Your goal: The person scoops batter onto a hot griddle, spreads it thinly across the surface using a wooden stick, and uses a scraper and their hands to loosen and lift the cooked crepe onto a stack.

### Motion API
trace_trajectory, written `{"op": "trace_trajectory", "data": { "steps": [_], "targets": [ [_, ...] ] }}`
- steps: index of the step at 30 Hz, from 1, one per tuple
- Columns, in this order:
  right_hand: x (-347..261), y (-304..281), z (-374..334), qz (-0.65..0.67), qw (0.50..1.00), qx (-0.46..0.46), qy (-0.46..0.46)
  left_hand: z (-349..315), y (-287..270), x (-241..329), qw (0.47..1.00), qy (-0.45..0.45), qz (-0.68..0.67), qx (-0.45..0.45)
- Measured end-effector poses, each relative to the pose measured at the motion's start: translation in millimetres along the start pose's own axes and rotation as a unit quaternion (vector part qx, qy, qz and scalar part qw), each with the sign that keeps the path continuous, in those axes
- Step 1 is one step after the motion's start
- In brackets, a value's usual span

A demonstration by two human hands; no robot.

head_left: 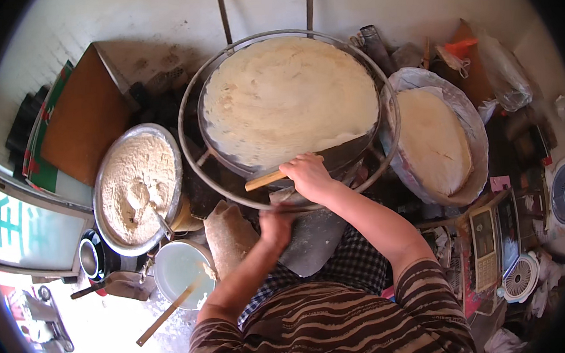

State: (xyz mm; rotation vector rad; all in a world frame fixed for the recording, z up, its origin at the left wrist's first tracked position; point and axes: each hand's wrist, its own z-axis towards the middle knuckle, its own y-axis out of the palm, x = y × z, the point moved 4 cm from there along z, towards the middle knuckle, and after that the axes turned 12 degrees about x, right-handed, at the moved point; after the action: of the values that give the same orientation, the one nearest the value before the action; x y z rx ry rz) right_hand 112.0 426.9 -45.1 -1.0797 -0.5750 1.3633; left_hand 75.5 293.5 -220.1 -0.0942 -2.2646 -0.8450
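A broad, thin, pale pancake (284,95) covers most of a round griddle (352,149), with bare dark metal along the near right edge. My right hand (307,176) is closed around a wooden stick-like tool (267,179) at the near edge of the griddle. The tool's left end sticks out past my fingers. Lower and to the left, my left hand (275,227) is smeared by motion in front of my lap. Its fingers are too blurred to read. A metal ring (394,105) runs around the griddle.
At left stand a metal basin (179,162) of flour-like mix with a ladle handle, and a bucket (182,245) of cloudy liquid with a wooden stick (165,315). Stacked flatbreads (434,141) lie in a plastic-lined basket (478,126) at right. A small fan (520,277) stands lower right.
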Motion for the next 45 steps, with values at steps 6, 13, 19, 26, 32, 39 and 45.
{"op": "trace_trajectory", "data": {
  "steps": [6,13,19,26,32,39,45],
  "targets": [
    [11,2,2,-0.008,1.000,-0.012,0.008,-31,10,21,0.994,-0.108,-0.029,-0.015],
    [18,-3,-13,0.001,1.000,0.016,0.000,64,-93,115,0.968,0.008,-0.038,0.249],
    [20,-1,-12,-0.008,0.999,0.031,0.008,-11,-9,-30,0.989,-0.115,0.023,-0.087],
    [34,-12,-19,-0.010,0.999,0.014,0.034,46,-71,126,0.966,0.015,-0.018,0.258],
    [12,-8,0,0.005,0.999,0.046,0.004,29,-28,51,0.996,-0.084,-0.019,-0.013],
    [7,-2,14,-0.022,0.999,0.018,-0.017,-44,-1,68,0.882,0.055,0.459,-0.091],
    [5,6,22,-0.037,0.999,0.000,-0.013,-64,-37,102,0.444,0.439,0.778,-0.074]
  ]
}}
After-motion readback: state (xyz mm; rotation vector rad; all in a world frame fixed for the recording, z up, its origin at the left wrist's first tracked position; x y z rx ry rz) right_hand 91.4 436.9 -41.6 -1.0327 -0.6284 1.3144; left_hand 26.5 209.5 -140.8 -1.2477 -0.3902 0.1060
